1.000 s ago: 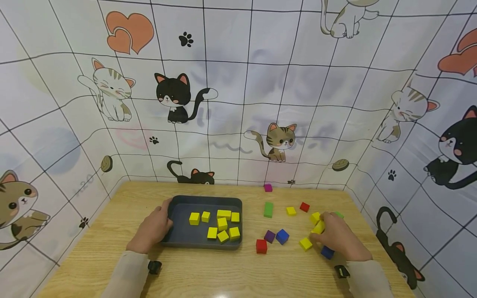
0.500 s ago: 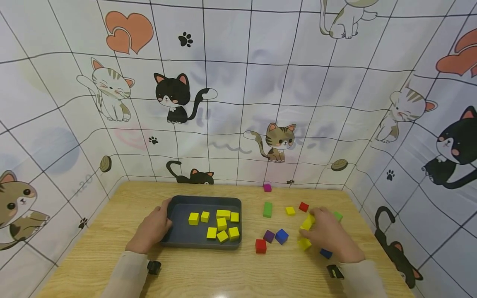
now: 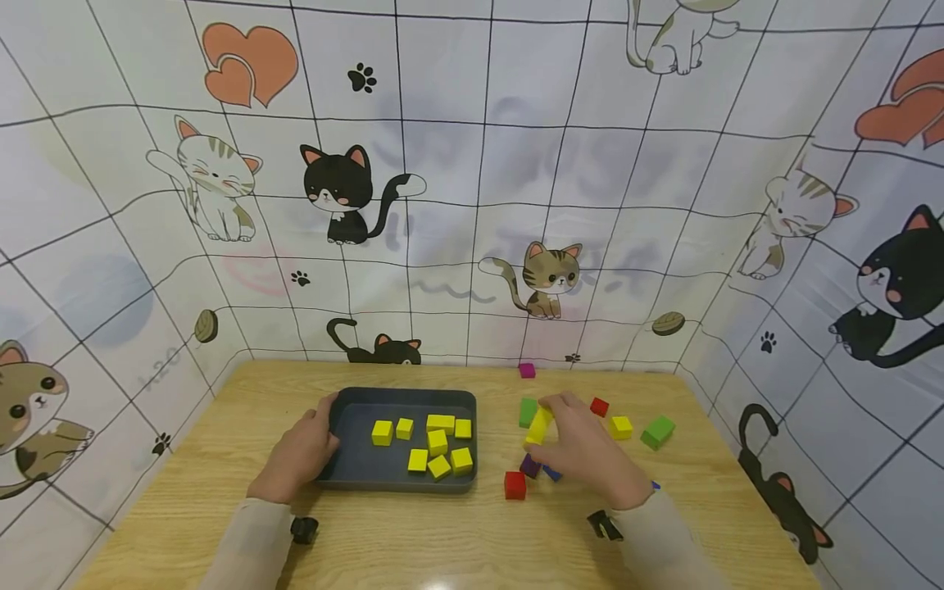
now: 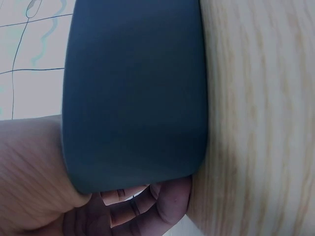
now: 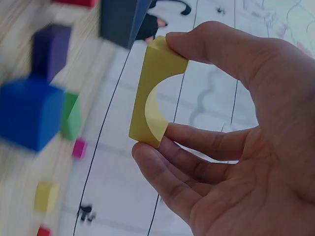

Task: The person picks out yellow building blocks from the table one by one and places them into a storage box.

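Note:
With thumb and fingertips, my right hand pinches a yellow arch block at its two ends. The right wrist view shows the half-round cutout of the yellow arch block facing the palm. It is raised over the loose blocks, right of a dark grey tray. My left hand holds the tray's left end, and the left wrist view has its fingers curled at the end of the tray. Several yellow blocks lie inside the tray, mostly toward its right half.
Near the right hand lie a red cube, a purple block, a partly covered blue cube and a green block. Farther right are a small red block, a yellow block and a green block. A magenta block sits by the wall.
From the blocks at the right, my right hand has moved left toward the tray, carrying the yellow arch block. The left hand and tray have stayed put.

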Motion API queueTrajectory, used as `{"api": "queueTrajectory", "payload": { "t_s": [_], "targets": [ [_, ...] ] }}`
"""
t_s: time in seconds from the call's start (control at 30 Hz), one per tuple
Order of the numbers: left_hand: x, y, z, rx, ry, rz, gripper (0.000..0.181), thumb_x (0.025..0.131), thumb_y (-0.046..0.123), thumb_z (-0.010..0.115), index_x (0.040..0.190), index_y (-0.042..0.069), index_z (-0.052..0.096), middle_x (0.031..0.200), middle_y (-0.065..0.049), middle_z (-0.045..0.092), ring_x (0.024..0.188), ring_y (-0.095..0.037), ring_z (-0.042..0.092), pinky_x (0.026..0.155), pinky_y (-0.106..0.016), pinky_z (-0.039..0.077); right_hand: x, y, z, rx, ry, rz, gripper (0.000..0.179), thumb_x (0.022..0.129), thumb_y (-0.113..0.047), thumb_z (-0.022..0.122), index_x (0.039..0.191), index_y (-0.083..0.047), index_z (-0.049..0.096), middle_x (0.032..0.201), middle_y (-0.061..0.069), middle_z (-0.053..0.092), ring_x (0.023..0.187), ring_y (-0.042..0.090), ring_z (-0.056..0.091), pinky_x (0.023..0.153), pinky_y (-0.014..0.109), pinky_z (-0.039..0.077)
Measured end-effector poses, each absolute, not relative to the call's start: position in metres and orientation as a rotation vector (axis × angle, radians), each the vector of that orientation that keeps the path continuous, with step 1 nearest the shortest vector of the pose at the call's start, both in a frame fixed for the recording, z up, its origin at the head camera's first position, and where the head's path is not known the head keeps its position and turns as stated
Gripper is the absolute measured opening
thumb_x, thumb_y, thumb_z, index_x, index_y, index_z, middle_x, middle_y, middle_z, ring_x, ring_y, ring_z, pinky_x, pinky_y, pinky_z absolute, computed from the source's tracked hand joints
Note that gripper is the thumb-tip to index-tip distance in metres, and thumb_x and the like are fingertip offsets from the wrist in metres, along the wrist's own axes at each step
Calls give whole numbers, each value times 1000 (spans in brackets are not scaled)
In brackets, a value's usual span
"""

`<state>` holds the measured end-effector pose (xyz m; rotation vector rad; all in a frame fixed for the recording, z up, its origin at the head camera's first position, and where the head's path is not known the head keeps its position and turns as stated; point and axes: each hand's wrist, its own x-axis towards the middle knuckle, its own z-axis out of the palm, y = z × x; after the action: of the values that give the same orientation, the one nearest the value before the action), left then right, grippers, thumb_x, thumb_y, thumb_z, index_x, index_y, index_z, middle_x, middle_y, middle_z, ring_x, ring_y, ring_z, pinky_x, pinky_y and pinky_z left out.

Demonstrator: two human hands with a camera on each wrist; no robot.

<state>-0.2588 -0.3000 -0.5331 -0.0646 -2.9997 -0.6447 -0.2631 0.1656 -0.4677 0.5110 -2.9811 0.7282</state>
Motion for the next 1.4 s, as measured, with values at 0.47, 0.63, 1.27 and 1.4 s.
{"api": "queueTrajectory", "payload": {
  "t_s": [0.47,0.63,1.27,1.4],
  "targets": [
    [-259,-298,-530,-71,-3000,-653,75,105,3,59,176,-4,35,128,-36,70,77,-28,59,72,-49,55,-274,83,-463,735,-2973,766,78,96,-37,93,159,-1,64,159,19,64,137,36,65,120,58,60],
    [-260,-299,-531,-68,-3005,-648,75,105,3,59,176,-3,35,129,-37,70,78,-28,60,73,-50,56,-279,57,-470,841,-2989,678,79,98,-39,93,161,-3,64,158,19,64,137,34,66,120,53,61],
    [-257,-299,-528,-74,-3003,-659,74,106,3,58,176,-4,34,128,-37,70,76,-28,59,71,-49,55,-270,-26,-493,1166,-2844,417,76,95,-48,94,153,-5,71,142,8,70,114,12,65,107,25,62],
    [-257,-300,-529,-76,-3001,-660,74,106,3,58,176,-4,35,130,-38,70,76,-28,59,71,-50,56,-270,-31,-496,1172,-2851,370,75,95,-49,95,152,-4,72,141,9,72,112,13,65,105,24,62]
  ]
}}
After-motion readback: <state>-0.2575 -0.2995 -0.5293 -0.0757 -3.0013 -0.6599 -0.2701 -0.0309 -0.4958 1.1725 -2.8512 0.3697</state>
